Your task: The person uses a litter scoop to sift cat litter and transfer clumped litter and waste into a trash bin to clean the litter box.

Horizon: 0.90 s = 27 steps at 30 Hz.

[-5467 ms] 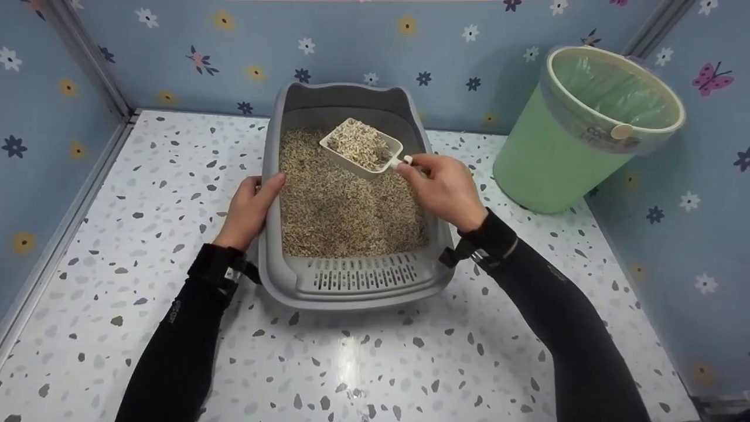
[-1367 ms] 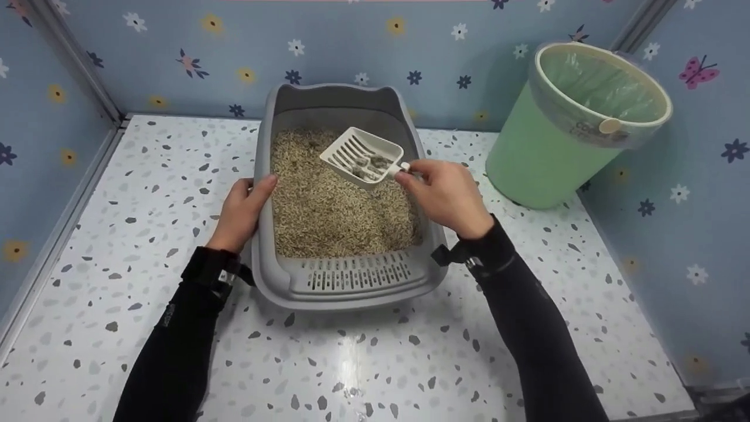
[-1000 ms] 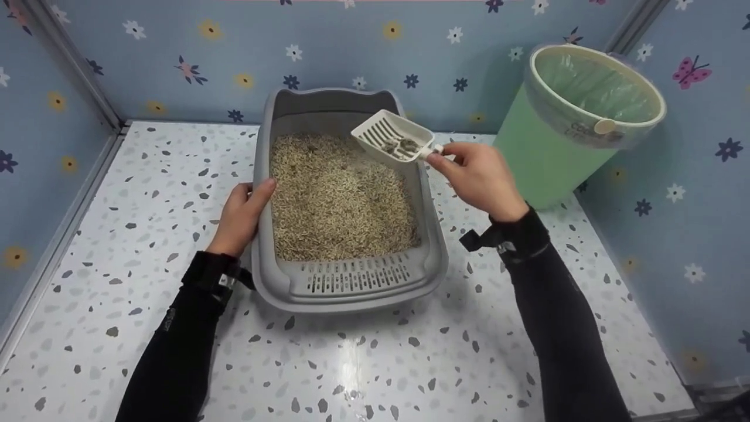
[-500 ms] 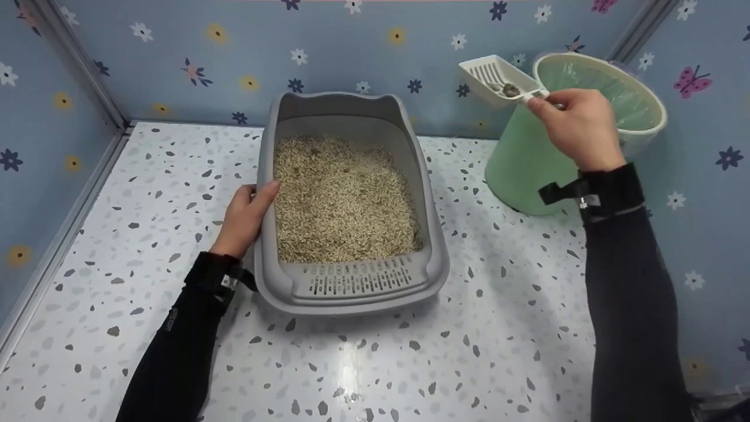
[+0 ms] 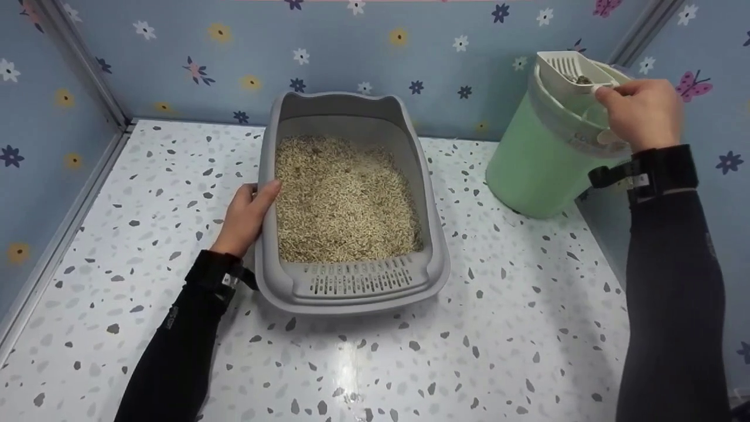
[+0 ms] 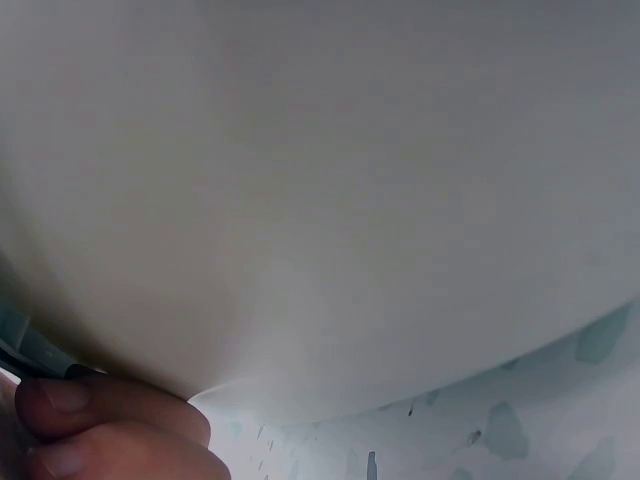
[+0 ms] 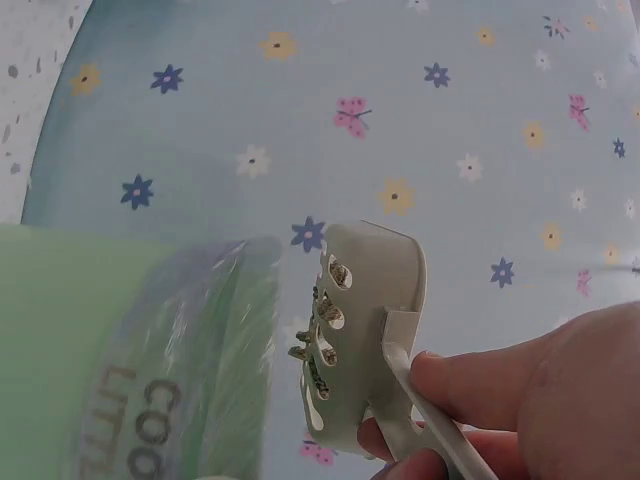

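Observation:
A grey litter box (image 5: pixel 351 306) holds tan pellet litter (image 5: pixel 345 205). My left hand (image 5: pixel 245 217) grips its left rim, thumb on top; the curled fingers (image 6: pixel 130 450) show under the box wall in the left wrist view. High at the right, my right hand (image 5: pixel 644 111) holds a cream slotted litter scoop (image 5: pixel 556 79) by its handle. The scoop is over the mouth of a green bin (image 5: pixel 530 161) lined with a clear bag. A few dark clumps (image 5: pixel 579 80) lie in the scoop; in the right wrist view bits poke through its slots.
The white speckled surface (image 5: pixel 351 363) bears the box and the bin. Blue flowered panels (image 5: pixel 363 47) stand behind and at both sides, with the bin close to the right back corner.
Loose litter has left the scoop, leaving clumps. My right hand then carries the scoop up and right, from over the litter box to over the bin. My left hand stays put.

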Each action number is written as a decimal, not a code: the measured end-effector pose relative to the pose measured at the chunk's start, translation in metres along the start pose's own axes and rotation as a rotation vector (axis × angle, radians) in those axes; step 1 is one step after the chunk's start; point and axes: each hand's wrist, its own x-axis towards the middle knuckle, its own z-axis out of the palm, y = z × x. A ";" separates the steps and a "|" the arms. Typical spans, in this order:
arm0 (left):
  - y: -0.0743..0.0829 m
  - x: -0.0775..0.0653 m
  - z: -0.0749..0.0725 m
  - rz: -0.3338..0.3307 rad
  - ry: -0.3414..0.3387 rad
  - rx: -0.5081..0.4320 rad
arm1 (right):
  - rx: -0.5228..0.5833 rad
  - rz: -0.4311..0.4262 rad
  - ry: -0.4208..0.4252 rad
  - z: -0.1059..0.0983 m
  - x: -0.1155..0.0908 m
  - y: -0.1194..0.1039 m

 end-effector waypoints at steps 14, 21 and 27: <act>0.001 -0.001 0.001 0.007 0.014 0.037 | -0.370 -0.133 0.072 0.007 0.031 0.023; 0.000 0.000 0.001 0.008 0.011 0.005 | -0.502 -0.226 0.070 0.011 0.031 0.020; -0.001 0.001 0.000 0.015 0.012 0.009 | -0.614 -0.366 0.183 0.021 0.028 0.017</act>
